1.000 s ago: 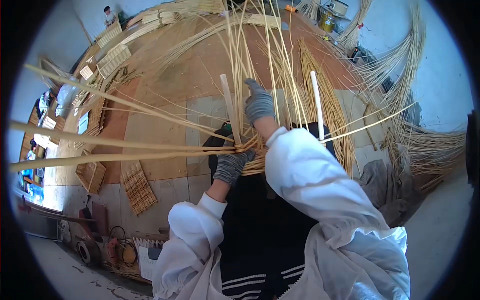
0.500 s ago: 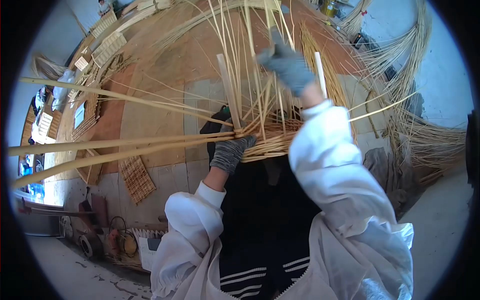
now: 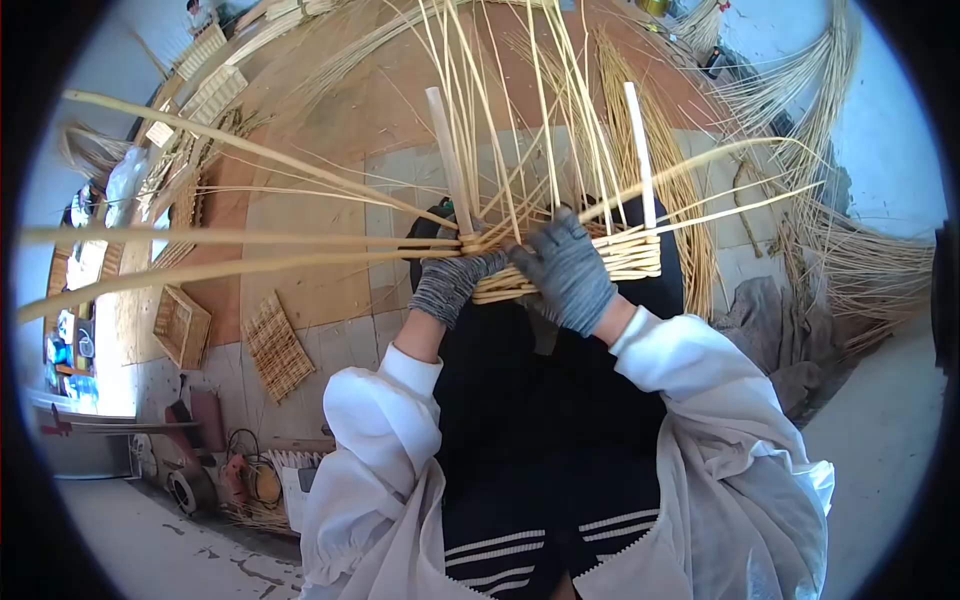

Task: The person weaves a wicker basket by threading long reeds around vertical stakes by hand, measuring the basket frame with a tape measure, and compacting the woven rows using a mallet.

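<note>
A partly woven wicker basket (image 3: 630, 257) rests at my lap, with thin upright rods fanning away from me. Two pale wooden posts (image 3: 641, 150) stand at its corners. My left hand (image 3: 455, 283), in a grey knit glove, grips the basket's left corner, where several thick rods stick out to the left. My right hand (image 3: 570, 268), gloved alike, is closed at the woven near wall, beside the left hand. A long willow rod (image 3: 700, 160) runs from its fingertips and bends off to the right. The fingertips are partly hidden in the weave.
A bundle of willow rods (image 3: 690, 240) lies to the right on the floor, and more bundles (image 3: 860, 275) lean at the wall. On the left are a woven panel (image 3: 277, 345) and a small basket (image 3: 182, 327). Another person (image 3: 200, 15) is at the far upper left.
My right hand has come down from above the far side to the near wall of the basket. A willow rod now bends off to the right. My left hand stays at the left corner.
</note>
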`<state>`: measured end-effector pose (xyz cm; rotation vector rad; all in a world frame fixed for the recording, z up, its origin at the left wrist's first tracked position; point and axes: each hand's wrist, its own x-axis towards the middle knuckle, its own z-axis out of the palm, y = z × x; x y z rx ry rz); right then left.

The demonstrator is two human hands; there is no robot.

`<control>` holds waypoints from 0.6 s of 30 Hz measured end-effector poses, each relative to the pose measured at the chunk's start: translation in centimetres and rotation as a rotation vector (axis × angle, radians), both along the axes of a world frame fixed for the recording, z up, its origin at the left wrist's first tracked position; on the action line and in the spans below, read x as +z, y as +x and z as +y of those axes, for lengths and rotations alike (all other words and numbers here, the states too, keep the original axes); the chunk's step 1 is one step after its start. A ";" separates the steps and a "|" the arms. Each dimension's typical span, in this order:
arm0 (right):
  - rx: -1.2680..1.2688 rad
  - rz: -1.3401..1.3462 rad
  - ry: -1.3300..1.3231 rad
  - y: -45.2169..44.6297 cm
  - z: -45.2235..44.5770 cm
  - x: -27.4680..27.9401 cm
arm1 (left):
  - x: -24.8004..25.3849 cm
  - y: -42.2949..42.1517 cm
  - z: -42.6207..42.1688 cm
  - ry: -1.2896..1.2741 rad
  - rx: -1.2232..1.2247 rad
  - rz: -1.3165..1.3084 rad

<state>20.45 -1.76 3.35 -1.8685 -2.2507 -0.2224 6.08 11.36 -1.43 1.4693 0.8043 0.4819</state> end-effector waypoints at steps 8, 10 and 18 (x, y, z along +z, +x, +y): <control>-0.046 -0.022 -0.022 -0.7 0.2 0.7 | 5.0 -5.4 -5.6 0.965 0.590 0.118; -0.070 0.006 -0.095 -0.6 0.4 0.8 | 5.5 -6.0 -4.6 0.932 0.635 0.075; 0.036 0.225 0.055 -0.3 0.2 1.1 | -1.3 -0.5 3.0 0.570 0.283 -0.467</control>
